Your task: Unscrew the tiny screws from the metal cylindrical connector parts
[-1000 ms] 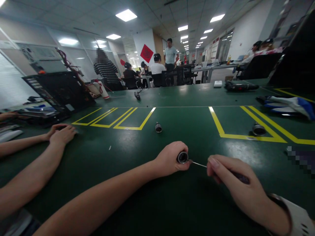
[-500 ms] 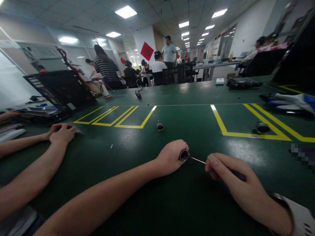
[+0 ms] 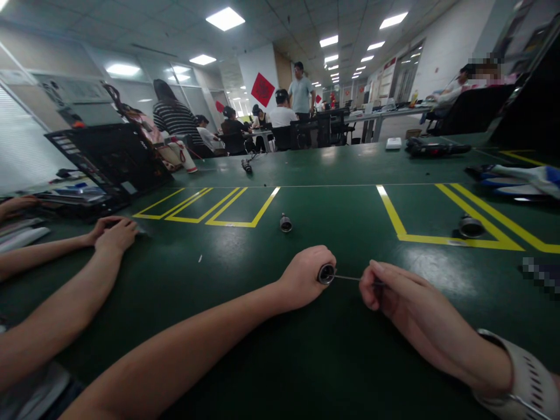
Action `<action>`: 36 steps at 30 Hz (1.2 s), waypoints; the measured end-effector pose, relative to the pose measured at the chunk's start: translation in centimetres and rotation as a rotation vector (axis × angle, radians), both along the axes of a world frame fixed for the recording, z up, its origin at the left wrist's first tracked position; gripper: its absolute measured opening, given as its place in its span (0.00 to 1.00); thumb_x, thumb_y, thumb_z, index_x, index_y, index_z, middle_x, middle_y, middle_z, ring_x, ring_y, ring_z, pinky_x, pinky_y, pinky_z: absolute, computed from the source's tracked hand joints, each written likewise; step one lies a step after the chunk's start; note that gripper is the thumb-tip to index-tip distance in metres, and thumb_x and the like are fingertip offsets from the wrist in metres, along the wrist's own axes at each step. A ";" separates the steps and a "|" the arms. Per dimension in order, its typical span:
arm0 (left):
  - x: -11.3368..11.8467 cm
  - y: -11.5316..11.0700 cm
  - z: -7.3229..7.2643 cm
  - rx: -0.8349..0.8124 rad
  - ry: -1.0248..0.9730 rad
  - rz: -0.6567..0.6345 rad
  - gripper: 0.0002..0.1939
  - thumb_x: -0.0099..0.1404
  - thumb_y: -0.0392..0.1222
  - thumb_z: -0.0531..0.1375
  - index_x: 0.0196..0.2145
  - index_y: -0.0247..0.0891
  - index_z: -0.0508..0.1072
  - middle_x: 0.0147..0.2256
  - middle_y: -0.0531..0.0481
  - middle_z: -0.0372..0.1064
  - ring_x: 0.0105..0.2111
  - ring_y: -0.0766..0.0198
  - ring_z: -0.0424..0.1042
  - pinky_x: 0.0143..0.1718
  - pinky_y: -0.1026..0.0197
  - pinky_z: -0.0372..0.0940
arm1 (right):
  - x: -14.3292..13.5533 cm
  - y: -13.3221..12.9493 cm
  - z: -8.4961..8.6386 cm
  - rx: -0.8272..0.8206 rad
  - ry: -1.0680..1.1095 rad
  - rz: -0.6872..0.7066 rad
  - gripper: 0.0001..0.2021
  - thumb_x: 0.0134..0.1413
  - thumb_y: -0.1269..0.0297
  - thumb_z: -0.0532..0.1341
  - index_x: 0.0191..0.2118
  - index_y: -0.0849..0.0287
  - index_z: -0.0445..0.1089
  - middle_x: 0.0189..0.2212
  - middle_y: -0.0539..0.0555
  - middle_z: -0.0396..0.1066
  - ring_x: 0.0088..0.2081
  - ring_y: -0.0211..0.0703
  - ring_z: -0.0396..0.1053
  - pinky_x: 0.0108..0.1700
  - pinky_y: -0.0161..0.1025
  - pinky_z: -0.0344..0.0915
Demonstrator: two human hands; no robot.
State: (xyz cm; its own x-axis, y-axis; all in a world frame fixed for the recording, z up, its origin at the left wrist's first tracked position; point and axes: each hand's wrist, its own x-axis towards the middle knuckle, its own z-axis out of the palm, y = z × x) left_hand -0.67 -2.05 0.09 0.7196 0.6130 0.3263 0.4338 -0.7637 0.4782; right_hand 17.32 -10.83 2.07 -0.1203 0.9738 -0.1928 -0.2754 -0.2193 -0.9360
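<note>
Green tabletop fronts a ceiling-lit office, left grip clamped round a metal fitting.

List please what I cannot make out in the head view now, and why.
All in the head view:
- Back of the round metal part: hidden by the left hand.
- Grip end of the thin rod: behind the fingers of the right hand.
- Whether the rod's tip touches the part: too small.
- Blue-and-white item: cut off by the right edge.
- Dark item below it: pixelated.
</note>
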 end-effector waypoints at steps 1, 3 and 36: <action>0.0 0.0 0.0 -0.005 -0.003 0.003 0.05 0.57 0.31 0.56 0.27 0.37 0.62 0.27 0.53 0.61 0.28 0.66 0.61 0.31 0.63 0.57 | 0.0 0.1 0.0 -0.036 0.053 0.007 0.15 0.53 0.52 0.59 0.26 0.59 0.71 0.24 0.50 0.67 0.27 0.38 0.62 0.31 0.36 0.61; 0.0 0.0 0.0 -0.019 -0.004 0.014 0.05 0.57 0.31 0.56 0.27 0.37 0.62 0.27 0.53 0.61 0.28 0.66 0.62 0.31 0.63 0.57 | 0.0 0.4 -0.1 -0.083 0.143 0.016 0.14 0.52 0.53 0.60 0.27 0.59 0.71 0.24 0.50 0.68 0.28 0.38 0.62 0.32 0.36 0.61; 0.1 0.0 0.5 -0.161 -0.032 -0.092 0.04 0.58 0.38 0.59 0.30 0.35 0.66 0.31 0.51 0.67 0.32 0.66 0.67 0.35 0.63 0.62 | 0.6 0.9 -0.3 -0.126 -0.053 -0.194 0.16 0.48 0.54 0.61 0.17 0.58 0.67 0.13 0.47 0.59 0.20 0.35 0.55 0.24 0.37 0.50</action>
